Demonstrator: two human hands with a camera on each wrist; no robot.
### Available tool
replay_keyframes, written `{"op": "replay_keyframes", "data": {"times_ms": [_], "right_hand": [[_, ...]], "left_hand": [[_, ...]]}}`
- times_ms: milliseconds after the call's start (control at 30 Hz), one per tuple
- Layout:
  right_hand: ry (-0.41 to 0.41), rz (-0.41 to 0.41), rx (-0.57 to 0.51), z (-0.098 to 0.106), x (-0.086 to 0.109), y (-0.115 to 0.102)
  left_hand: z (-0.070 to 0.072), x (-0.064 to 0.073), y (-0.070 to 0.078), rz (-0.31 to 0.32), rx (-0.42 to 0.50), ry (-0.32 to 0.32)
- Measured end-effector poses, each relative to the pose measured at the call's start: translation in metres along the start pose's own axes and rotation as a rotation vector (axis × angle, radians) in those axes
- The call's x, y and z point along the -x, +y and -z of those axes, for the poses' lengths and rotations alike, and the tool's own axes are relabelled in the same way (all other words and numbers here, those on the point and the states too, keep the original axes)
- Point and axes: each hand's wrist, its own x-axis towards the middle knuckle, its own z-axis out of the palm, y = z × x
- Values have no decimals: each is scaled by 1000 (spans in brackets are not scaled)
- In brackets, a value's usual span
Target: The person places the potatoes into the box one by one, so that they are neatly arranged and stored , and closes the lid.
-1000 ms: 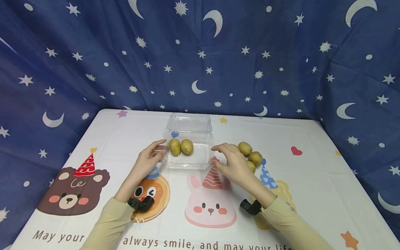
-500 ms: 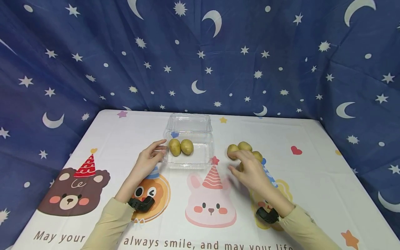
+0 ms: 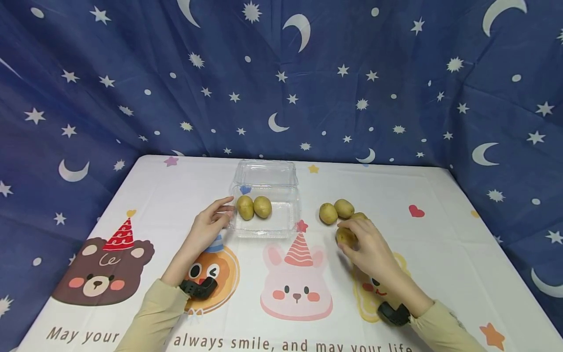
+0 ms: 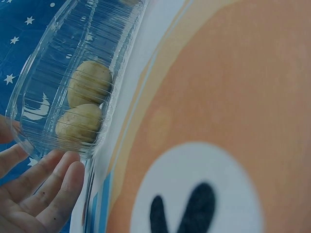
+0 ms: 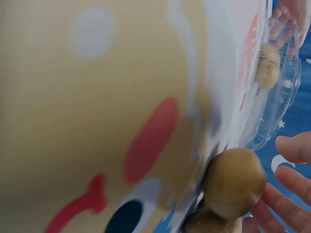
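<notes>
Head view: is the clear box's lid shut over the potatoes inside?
No, the lid is folded back on the far side of the box, leaving the two potatoes inside uncovered.

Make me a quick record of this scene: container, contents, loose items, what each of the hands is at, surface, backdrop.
container: clear plastic box, lid open
contents: two yellow-brown oval potatoes
loose: four similar potatoes
left hand: at box's left end
right hand: at nearest loose potato, grip unclear
surface: white cartoon-printed tablecloth
backdrop: blue star-and-moon fabric
</notes>
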Motion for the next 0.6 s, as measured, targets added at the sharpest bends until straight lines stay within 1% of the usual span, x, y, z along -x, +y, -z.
{"op": "replay_keyframes", "data": {"times_ms": [267, 433, 600], "right_hand": [[6, 13, 36, 1, 5, 9], [-41, 4, 77, 0, 5, 12], [-84, 16, 129, 0, 5, 15]], "left_hand": [[0, 0, 0, 6, 7, 4], [-1, -1, 0, 7, 2, 3], [0, -1, 0, 5, 7, -2]]}}
